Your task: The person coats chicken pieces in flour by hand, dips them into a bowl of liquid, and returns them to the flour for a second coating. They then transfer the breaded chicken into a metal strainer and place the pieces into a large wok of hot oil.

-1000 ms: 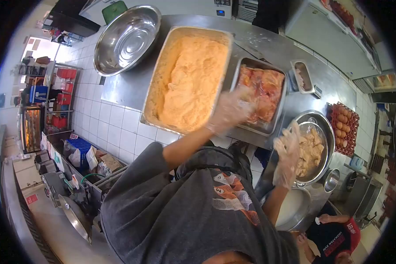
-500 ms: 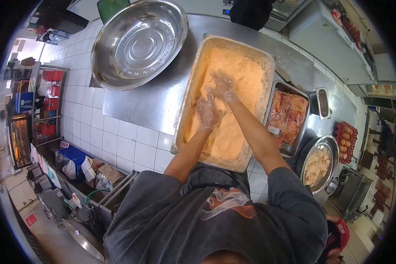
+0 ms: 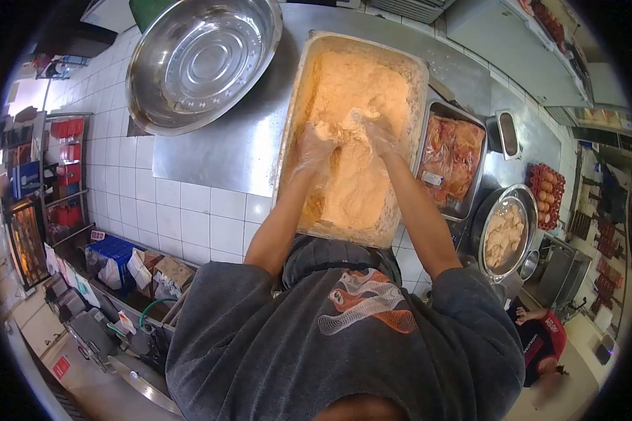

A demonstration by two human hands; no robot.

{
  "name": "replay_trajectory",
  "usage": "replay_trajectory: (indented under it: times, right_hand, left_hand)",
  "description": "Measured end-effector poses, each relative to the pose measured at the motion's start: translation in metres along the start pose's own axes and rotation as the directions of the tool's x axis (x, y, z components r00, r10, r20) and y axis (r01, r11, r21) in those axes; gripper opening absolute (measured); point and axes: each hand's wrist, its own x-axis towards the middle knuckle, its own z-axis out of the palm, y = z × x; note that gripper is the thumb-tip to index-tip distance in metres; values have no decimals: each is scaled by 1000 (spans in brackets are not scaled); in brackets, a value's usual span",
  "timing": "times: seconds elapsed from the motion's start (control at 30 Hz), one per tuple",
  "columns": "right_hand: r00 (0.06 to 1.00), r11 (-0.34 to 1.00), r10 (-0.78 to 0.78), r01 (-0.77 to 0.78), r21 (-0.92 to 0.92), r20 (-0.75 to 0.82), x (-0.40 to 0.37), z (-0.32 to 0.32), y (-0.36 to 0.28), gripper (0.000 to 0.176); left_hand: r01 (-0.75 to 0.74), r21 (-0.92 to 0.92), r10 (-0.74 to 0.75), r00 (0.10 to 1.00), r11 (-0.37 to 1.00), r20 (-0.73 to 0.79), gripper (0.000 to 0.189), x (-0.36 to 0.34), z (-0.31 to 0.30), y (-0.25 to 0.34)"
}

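Two clear-gloved hands [image 3: 316,151] [image 3: 382,139] are working near each other, grip unclear from here, and rough tossing could be spilling loose pale-orange powder [image 3: 361,78] out of the silvery rectangular metal pan [image 3: 416,105].

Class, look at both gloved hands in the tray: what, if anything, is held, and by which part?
It cannot be told: the left hand and right hand are in the orange powder, whose clumps obscure any hold.

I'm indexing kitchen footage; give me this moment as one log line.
left hand: clear-gloved, touching pale-orange powder | right hand: clear-gloved, same powder | container: rectangular metal pan | left of pan: round silver metal bowl
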Motion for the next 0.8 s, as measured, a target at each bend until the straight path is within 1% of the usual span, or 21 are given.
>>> replay_trajectory:
  times: [0.07,0.13,0.17,0.23,0.27,0.33,0.4,0.43,0.47,0.53,0.57,0.63,0.67,0.73,0.77,0.8]
  right_hand:
    - [1000,1000,0,0,-31,-3,-33,-2,-9,77]
    - [1000,998,-3,2,-64,-3,-60,-3,-10,84]
    - [996,980,-72,60,-190,-54,-63,2,0,87]
    - [967,889,-223,151,-433,-121,-63,23,23,96]
    - [955,861,-259,162,-482,-142,-70,26,23,99]
    - [925,797,-333,173,-579,-182,-83,30,19,105]
    - [930,780,-334,183,-598,-151,-86,35,11,111]
    - [932,771,-336,191,-608,-134,-87,37,7,114]
    - [920,773,-372,233,-591,-125,-87,36,4,113]
    - [885,765,-453,324,-557,-107,-80,33,-9,110]
    - [868,774,-477,341,-534,-136,-66,40,1,103]
    - [830,790,-518,370,-489,-209,-26,56,35,88]
    - [847,816,-483,343,-466,-222,-26,55,40,81]
    - [880,858,-412,287,-427,-237,-39,52,46,68]
    - [873,865,-412,285,-413,-261,-46,50,46,66]
    - [865,872,-412,284,-398,-287,-60,41,35,65]
  left_hand:
    - [-15,105,10,999,994,49,61,-1,-3,-8]
    - [17,275,-99,953,961,286,70,-17,-26,12]
    - [15,361,-164,908,933,386,75,-28,-35,23]
    - [-60,530,-105,955,846,276,83,-62,-36,29]
    - [-83,611,-72,972,787,224,87,-80,-35,29]
    - [-95,713,-1,991,695,133,92,-107,-23,20]
    - [-89,734,17,994,673,106,96,-110,-13,14]
    - [-76,711,-14,993,699,120,98,-107,-11,13]
    - [-59,688,-47,990,723,135,100,-104,-11,10]
    - [-2,576,-78,990,817,114,99,-85,-4,-12]
    - [30,516,-100,989,856,109,99,-81,-2,-24]
    - [21,373,-49,997,928,65,95,-84,-13,-18]
    - [10,297,-25,999,955,47,92,-86,-19,-13]
    - [-55,347,29,997,936,78,78,-90,-34,10]
    - [-87,368,57,994,926,91,71,-90,-39,16]
    - [-186,381,166,983,906,84,66,-86,-36,7]
